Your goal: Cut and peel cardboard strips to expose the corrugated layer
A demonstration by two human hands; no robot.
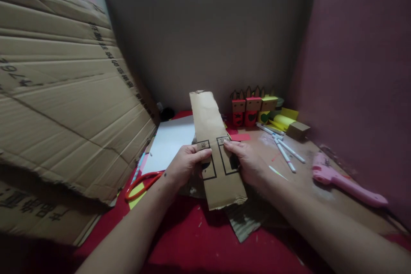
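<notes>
A long strip of brown cardboard (207, 120) with torn ends and black printed boxes is held up in front of me. My left hand (189, 160) grips its left edge, thumb on the printed face. On the opposite edge my right hand (245, 158) pinches it the same way. The fingers behind the strip are hidden. Below the strip, a scrap of corrugated cardboard (245, 222) lies on the red cloth (186, 239). Close to my left wrist are red-handled scissors (128, 192), partly covered by my forearm.
A big cardboard sheet (64, 94) leans at the left. White paper (173, 141) lies behind my left hand. Three small box figures (253, 113) stand at the back. Several white markers (284, 154) and a pink glue gun (346, 182) lie at the right, beside a purple wall (359, 72).
</notes>
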